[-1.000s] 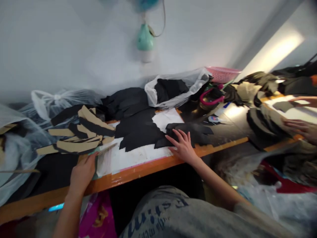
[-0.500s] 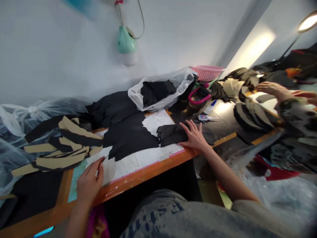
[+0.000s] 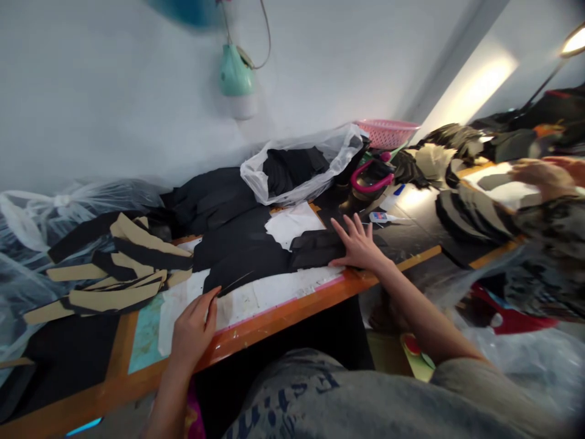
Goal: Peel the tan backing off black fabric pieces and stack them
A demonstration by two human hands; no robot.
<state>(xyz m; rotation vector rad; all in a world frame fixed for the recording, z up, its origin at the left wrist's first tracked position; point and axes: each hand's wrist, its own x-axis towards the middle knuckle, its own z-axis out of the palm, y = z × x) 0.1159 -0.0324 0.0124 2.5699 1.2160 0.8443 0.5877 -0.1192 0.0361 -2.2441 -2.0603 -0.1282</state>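
My left hand (image 3: 195,326) is at the table's front edge, its thumb and fingers closed together. A thin dark piece with a pale edge (image 3: 235,282) extends from the fingertips over the black sheet pieces (image 3: 249,250); its kind is unclear. My right hand (image 3: 359,245) lies with fingers spread on the right end of a small stack of black pieces (image 3: 313,249). Under these pieces shows white paper (image 3: 274,299). To the left, tan-and-black curved strips (image 3: 119,299) lie in a loose heap.
A clear plastic bag (image 3: 258,183) holds more black pieces at the back. Nearby are a pink-rimmed container (image 3: 372,183), a small white bottle (image 3: 382,217) and a pink basket (image 3: 388,134). At right, a co-worker's hand (image 3: 543,177) is among curved pieces (image 3: 475,210).
My left hand has moved right and slightly forward, carrying the thin dark piece over the black sheets. My right hand stays spread on the small stack. The co-worker's hands have shifted right.
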